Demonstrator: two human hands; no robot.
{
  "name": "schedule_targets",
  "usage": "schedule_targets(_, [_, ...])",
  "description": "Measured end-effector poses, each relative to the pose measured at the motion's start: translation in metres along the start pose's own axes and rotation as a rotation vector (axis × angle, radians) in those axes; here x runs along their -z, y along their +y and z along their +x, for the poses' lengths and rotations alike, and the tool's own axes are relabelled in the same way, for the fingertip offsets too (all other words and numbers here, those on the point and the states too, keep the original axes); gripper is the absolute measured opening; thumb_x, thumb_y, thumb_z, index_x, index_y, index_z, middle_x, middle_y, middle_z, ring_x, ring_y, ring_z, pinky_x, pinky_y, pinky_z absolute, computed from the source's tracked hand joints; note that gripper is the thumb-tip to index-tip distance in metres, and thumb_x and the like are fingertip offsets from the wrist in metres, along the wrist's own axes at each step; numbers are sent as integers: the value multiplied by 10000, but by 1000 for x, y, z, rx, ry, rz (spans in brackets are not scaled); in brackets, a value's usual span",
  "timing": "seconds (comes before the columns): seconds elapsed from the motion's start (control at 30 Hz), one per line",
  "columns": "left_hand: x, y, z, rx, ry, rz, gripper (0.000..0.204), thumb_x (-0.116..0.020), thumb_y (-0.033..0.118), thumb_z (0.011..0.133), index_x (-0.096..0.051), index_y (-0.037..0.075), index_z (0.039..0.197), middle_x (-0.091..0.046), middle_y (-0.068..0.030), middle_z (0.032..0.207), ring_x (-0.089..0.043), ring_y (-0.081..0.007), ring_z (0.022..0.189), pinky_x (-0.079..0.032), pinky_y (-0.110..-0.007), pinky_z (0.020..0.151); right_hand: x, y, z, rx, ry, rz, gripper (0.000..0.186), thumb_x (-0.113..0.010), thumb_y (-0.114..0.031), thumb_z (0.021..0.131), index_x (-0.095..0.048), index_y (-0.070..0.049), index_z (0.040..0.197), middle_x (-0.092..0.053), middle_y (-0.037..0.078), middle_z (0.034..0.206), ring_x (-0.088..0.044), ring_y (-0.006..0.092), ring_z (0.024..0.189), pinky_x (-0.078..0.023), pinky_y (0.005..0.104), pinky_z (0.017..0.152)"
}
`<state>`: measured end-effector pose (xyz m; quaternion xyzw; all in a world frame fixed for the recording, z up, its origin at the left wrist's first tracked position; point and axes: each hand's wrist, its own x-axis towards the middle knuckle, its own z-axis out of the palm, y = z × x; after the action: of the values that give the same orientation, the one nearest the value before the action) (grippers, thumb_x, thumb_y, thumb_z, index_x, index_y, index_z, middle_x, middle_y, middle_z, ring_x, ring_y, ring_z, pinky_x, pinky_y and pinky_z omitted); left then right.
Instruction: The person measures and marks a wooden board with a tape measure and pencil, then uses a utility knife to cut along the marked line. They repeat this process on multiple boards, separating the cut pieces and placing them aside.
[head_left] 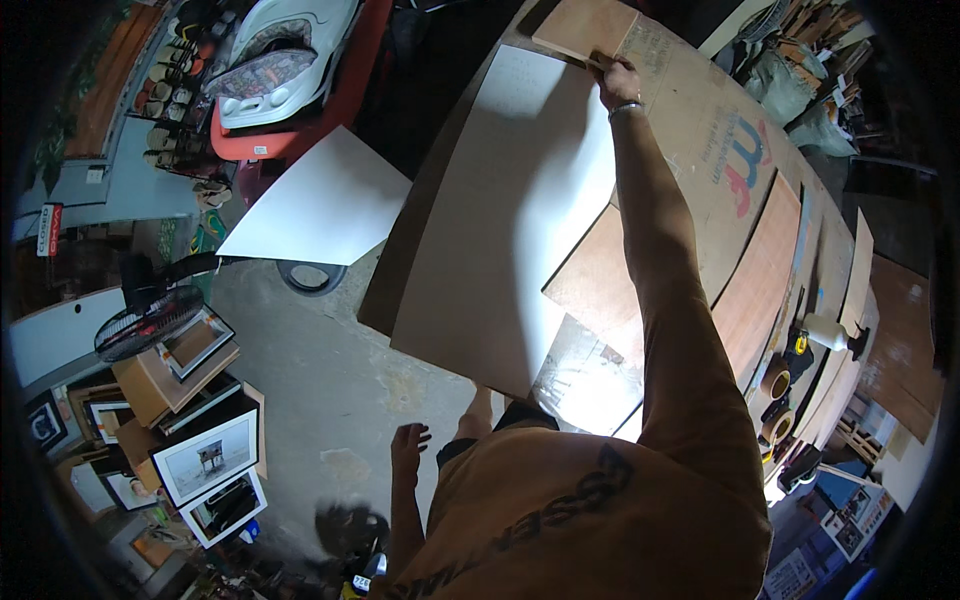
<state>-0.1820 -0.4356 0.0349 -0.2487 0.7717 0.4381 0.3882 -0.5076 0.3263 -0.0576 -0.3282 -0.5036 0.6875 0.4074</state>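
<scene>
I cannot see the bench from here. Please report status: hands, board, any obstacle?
Right hand at far edge of white board, gripping something thin. Left hand hangs free, open. Brown panel beside right hand.

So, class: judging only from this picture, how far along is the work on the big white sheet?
Done: the large white sheet already lies flat on the cardboard-covered table. In hand: the right hand reaches to the sheet's far corner, beside a brown board; whether it grips a tool is unclear. The left hand hangs free. Left: no cut or mark shows on the sheet.
</scene>
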Motion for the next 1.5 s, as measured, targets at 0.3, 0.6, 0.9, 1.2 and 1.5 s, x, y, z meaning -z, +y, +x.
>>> schedule_targets(0.3, [-27, 31, 5, 3, -49, 34, 350, -556, 332, 1056, -585, 18, 1209, -702, -134, 1156, -701, -260, 1035, -535, -405, 867, 1, 10, 48, 238, -387, -1920, 368, -596, -461, 958, -750, -205, 1172, -729, 72, 1216, -705, 286, 1105, -579, 397, 861])
schedule_targets(0.6, [-71, 92, 45, -34, -227, -62, 533, -522, 385, 1054, -411, 13, 1419, -544, -221, 1397, -590, -359, 1252, -489, -500, 1012, 83, -79, -202, -52, 111, -620, 187, -624, -162, 947, -667, 19, 960, -706, 246, 910, -689, 294, 874, -535, 404, 787])
schedule_targets(0.9, [-102, 109, 60, 8, -408, -10, 579, -573, 381, 1012, -465, -32, 1404, -484, -225, 1404, -543, -366, 1294, -452, -521, 1046, 389, -180, -594, -130, 837, -740, 230, -559, -134, 1001, -725, 24, 983, -761, 142, 879, -731, 209, 812, -554, 338, 731])
schedule_targets(1.2, [-127, 89, 93, -244, -318, -180, 551, -679, 322, 954, -452, 115, 1412, -546, -91, 1290, -591, -233, 1100, -526, -413, 927, 543, -283, -722, -285, 1153, -1432, 241, -630, -283, 964, -674, -47, 982, -695, 207, 809, -712, 393, 791, -540, 468, 667])
schedule_targets(1.5, [-111, 28, 82, -250, -374, -119, 517, -622, 339, 1015, -436, 111, 1440, -537, -145, 1363, -618, -258, 1142, -567, -388, 891, 734, -273, -594, -356, 887, -1911, 223, -550, -212, 966, -599, -67, 1128, -714, 197, 1002, -725, 357, 883, -586, 488, 725])
